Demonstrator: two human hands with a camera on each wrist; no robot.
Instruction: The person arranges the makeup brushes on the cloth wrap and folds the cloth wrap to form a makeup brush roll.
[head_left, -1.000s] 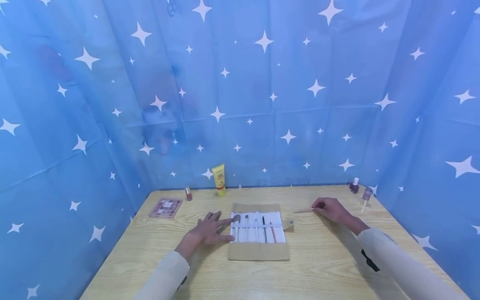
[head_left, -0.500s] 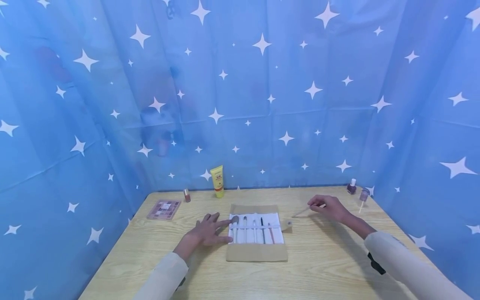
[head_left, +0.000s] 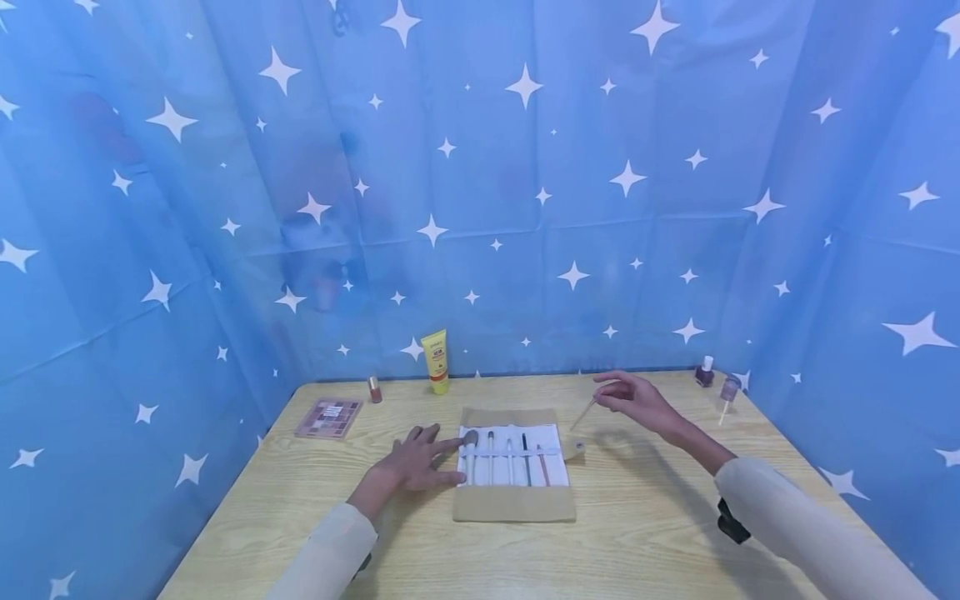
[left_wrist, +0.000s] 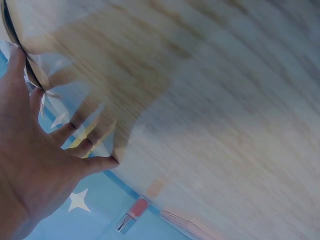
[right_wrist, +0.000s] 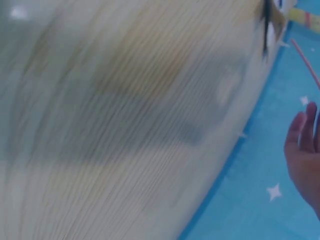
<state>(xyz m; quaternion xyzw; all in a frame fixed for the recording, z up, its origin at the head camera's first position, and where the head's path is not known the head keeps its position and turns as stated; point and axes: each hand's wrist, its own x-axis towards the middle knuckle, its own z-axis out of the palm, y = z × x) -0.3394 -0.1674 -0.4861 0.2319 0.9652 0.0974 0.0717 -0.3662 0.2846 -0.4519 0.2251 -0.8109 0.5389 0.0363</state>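
Observation:
An unfolded brush roll [head_left: 514,505] lies on the table in the head view, tan outside with a white inside. Under its white strap sit several makeup brushes and pencils, among them a fluffy brush [head_left: 470,437], a dark pencil [head_left: 527,460] and a pink pencil [head_left: 543,465]. With spread fingers, my left hand [head_left: 414,463] rests on the roll's left edge; the left wrist view shows that hand [left_wrist: 37,145] too. Right of the roll and above the table, my right hand [head_left: 637,402] pinches a thin pinkish stick [head_left: 582,414], pencil-like, slanting down. The right wrist view shows the stick [right_wrist: 306,62] beyond the fingers.
An eyeshadow palette [head_left: 328,418] and a small lip-colour tube [head_left: 375,390] stand at the back left. A yellow squeeze tube [head_left: 437,362] is behind the roll. Two small bottles, one nail polish [head_left: 705,372] and one purplish [head_left: 729,389], are at the back right. Starry curtains surround the table.
My right hand has risen from the table and moved left towards the roll, tipping the stick from nearly flat to steeply slanted. The left hand stays on the roll's edge.

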